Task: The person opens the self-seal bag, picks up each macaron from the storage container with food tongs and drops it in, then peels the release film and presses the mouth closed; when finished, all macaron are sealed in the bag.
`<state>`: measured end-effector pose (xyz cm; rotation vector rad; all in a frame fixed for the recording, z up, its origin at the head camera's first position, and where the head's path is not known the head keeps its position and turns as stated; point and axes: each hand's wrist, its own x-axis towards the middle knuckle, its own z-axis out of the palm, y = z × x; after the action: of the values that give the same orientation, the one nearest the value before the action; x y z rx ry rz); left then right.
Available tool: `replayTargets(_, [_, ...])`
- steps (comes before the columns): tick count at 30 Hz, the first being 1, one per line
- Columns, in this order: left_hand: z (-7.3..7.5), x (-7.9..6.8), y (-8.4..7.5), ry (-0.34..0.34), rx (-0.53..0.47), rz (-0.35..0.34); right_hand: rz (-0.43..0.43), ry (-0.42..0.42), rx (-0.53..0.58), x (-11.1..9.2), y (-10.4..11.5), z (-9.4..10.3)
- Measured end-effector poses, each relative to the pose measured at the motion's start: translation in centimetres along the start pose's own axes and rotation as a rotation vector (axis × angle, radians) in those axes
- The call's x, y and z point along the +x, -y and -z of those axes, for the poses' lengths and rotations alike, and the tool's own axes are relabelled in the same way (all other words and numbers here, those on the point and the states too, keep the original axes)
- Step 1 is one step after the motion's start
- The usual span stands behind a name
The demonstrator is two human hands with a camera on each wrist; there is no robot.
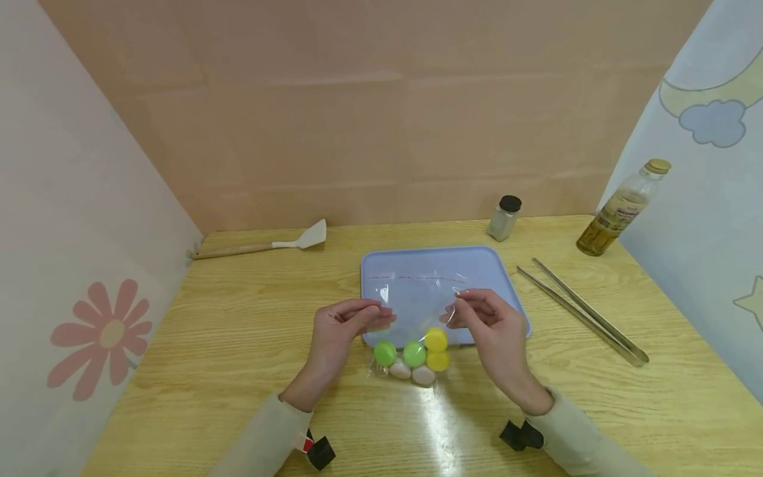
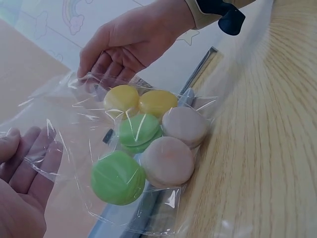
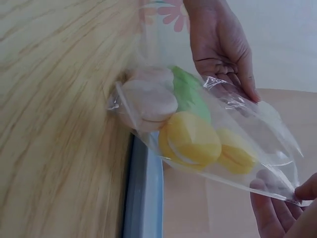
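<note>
A clear plastic bag (image 1: 384, 291) with several macarons inside hangs between my two hands, above the near edge of a light blue tray (image 1: 426, 250). Two green macarons (image 1: 385, 353), two yellow ones (image 1: 437, 339) and two pale pinkish ones (image 1: 424, 375) are gathered at its bottom. My left hand (image 1: 336, 331) pinches one side of the bag between thumb and fingers. On the opposite side, my right hand (image 1: 497, 334) pinches the film; in the right wrist view its thumb (image 3: 307, 188) presses the bag's corner against the fingers.
At the back left lies a spatula (image 1: 298, 243) with a wooden handle. A small jar with a black lid (image 1: 505, 217) stands behind the tray. To the right are metal tongs (image 1: 587, 315) and a bottle of amber liquid (image 1: 620, 212). Walls enclose the table's back and sides.
</note>
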<state>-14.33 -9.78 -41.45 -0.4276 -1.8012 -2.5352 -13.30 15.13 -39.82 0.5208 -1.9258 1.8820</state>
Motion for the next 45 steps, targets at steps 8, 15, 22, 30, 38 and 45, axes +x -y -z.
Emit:
replayTargets(8, [0.0, -0.2, 0.1, -0.014, -0.005, -0.015, -0.1, 0.005, -0.061, 0.2, 0.0, 0.5])
replayTargets(15, [-0.1, -0.3, 0.1, -0.041, 0.019, -0.021, -0.13, -0.042, -0.026, 0.3, 0.1, 0.4])
replayTargets(22, [-0.3, -0.3, 0.2, -0.05, 0.005, -0.024, -0.098, -0.049, 0.025, 0.6, 0.1, 0.4])
replayTargets(30, [-0.2, -0.2, 0.2, -0.035, 0.008, -0.03, 0.062, -0.077, 0.004, 1.9, 0.4, -0.1])
replayTargets(38, [-0.2, -0.2, 0.3, -0.019, -0.003, -0.032, 0.439, 0.073, -0.242, 3.3, 1.6, -3.5])
replayTargets(45, [-0.4, -0.2, 0.2, 0.017, 0.012, -0.061, 0.632, 0.19, -0.366, 4.2, 1.4, -6.0])
